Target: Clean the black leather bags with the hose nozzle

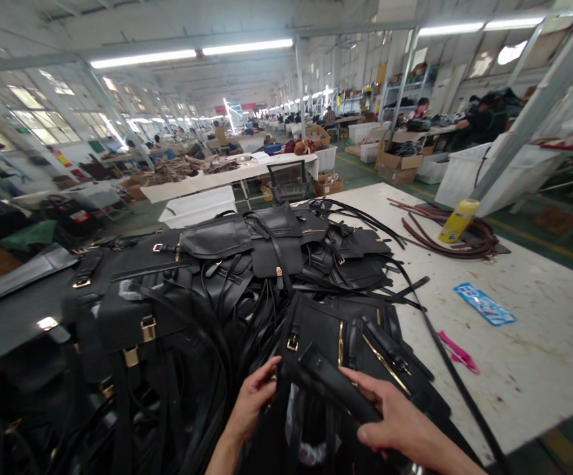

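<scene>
Low in the middle of the view, my left hand has its fingers closed at the left edge of a black leather bag piece with a gold buckle. My right hand is wrapped around a thick, folded black leather strip, which slants up to the left between my hands. Below the strip, crumpled clear plastic shows in the dark opening. More black panels with gold zippers lie under and beside my right hand. My lower right fingers partly cover the strip's near end.
Black leather bags with buckles and tangled straps heap across the left and middle. On the white table at right lie a yellow bottle, brown straps, a blue packet and a pink item. A long black strap crosses it.
</scene>
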### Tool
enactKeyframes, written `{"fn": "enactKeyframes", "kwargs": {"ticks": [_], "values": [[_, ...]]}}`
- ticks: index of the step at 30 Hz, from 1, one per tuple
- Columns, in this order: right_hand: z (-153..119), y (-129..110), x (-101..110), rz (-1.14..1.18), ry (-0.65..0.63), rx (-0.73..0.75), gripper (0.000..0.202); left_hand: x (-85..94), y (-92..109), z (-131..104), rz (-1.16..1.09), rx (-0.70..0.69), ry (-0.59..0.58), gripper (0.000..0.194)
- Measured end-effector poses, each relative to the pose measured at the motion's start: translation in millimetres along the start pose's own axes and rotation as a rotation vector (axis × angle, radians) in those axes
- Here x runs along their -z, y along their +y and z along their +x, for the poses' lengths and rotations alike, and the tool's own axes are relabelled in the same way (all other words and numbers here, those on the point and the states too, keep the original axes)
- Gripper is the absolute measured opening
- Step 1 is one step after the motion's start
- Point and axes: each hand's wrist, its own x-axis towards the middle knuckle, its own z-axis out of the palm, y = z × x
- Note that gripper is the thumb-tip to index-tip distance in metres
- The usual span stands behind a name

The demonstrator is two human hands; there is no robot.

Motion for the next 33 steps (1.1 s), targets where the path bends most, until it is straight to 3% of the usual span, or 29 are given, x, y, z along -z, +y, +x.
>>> {"fn": "enactKeyframes", "kwargs": {"ticks": [4,7,11,17,25,33], "values": [[-11,-3,-1,0.004,0.022,-0.021,0.081,-8.4,5,-3,-0.022,-0.060,-0.004,0.034],[-13,-8,-6,0.045,-0.019,0.022,0.077,-10.6,4,-2,0.019,-0.061,0.079,0.029],[-8,-11,-13,0.062,-0.091,0.030,0.075,-16.4,7,-2,0.084,-0.059,0.173,0.035],[7,-11,-15,0.008,-0.163,-0.028,0.078,-33.9,21,-12,0.132,-0.040,0.113,0.047],[4,-11,-15,-0.117,-0.107,0.011,0.075,-37.5,17,-13,0.211,-0.077,0.201,0.047],[5,-7,-10,-0.185,-0.063,0.007,0.074,-36.7,17,-11,0.444,-0.166,0.314,0.048]]}}
